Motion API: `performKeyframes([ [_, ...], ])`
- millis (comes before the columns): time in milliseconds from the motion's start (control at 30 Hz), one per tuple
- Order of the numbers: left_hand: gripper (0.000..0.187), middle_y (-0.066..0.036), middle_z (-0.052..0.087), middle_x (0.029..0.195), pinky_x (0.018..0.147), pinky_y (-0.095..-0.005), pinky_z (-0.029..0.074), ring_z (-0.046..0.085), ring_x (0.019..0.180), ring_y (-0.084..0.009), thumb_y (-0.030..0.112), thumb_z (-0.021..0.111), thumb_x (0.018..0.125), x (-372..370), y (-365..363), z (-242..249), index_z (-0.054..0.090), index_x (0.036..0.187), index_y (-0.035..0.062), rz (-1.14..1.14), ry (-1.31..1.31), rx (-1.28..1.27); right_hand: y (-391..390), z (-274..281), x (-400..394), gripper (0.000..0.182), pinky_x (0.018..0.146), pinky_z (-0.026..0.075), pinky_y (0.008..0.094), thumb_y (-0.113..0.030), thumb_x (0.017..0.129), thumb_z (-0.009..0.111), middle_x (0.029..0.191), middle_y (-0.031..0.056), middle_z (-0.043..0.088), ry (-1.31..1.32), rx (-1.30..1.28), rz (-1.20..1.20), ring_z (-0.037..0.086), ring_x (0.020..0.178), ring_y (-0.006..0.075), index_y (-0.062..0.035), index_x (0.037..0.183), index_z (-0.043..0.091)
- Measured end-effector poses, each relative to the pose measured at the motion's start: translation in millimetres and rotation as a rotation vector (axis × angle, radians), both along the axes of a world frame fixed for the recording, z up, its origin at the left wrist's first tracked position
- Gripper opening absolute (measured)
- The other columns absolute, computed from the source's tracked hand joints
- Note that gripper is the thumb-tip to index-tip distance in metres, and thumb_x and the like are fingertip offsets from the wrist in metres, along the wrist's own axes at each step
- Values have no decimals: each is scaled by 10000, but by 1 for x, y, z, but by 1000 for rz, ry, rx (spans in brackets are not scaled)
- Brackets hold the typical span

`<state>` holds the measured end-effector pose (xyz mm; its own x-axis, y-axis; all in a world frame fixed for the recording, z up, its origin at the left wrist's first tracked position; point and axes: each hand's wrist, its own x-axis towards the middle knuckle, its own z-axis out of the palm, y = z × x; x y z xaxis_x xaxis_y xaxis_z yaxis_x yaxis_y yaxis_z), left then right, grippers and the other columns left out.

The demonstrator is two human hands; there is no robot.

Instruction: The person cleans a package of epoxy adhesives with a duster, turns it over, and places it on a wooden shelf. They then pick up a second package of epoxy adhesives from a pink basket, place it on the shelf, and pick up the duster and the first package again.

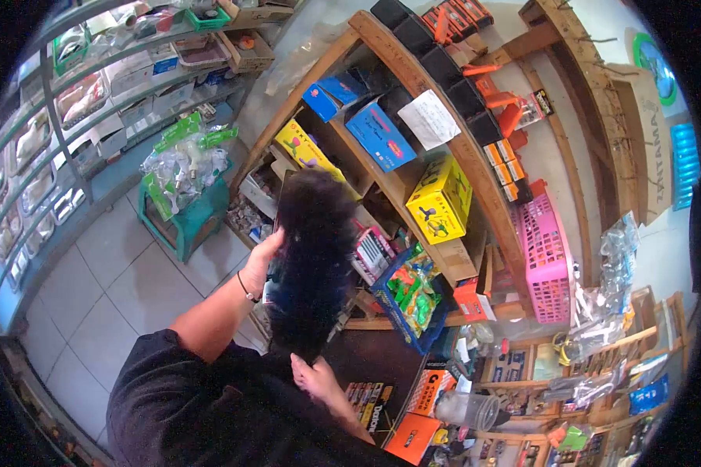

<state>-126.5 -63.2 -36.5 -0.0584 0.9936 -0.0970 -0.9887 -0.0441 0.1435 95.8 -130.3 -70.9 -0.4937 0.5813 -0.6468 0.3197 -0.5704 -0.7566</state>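
Note:
A long, dark, fluffy mass (308,261), whose kind I cannot make out, fills the middle of the head view. My left hand (265,253), with a dark bracelet at the wrist, is closed at its left edge. The thumb side shows there, and the other fingers are hidden behind the dark mass. Below it, my right hand (316,378) is curled at the lower end, its fingertips partly covered. Whatever lies between the hands is hidden. Just beyond are a yellow box (308,148) and a blue basket of green and orange packets (401,307).
A wooden shelf unit holds blue boxes (380,134) and a yellow box (441,201). A pink basket (544,261) hangs at its right. On the left, a green stool (183,226) bears bagged bulbs beside a display rack (54,101). Orange boxes (413,437) stand at lower right.

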Motion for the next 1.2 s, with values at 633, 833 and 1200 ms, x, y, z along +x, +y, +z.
performKeyframes([
  [633, 339, -105, 599, 776, 642, -343, 500, 595, 679, -230, 109, 554, 646, 12, -18, -40, 527, 973, 26, -256, 99, -1, -2, 62, -9, 384, 440, 377, 242, -314, 913, 383, 544, 38, 460, 424, -94, -120, 478, 460, 144, -36, 664, 472],
  [833, 568, -160, 560, 1015, 785, -396, 464, 567, 891, -279, 338, 573, 717, 13, -18, -37, 435, 1166, 19, -134, -77, 162, -9, 59, 2, 490, 365, 300, 238, -425, 921, 305, 453, -6, 332, 356, -365, 83, 338, 342, 100, -91, 571, 380],
  [1200, 818, -191, 452, 1193, 909, -511, 353, 473, 1047, -374, 434, 636, 627, 31, -24, 21, 315, 1289, 76, -356, 248, 586, -32, 64, 17, 451, 425, 373, 239, -373, 894, 382, 594, 83, 505, 695, -362, 25, 464, 431, 147, 43, 801, 533],
])
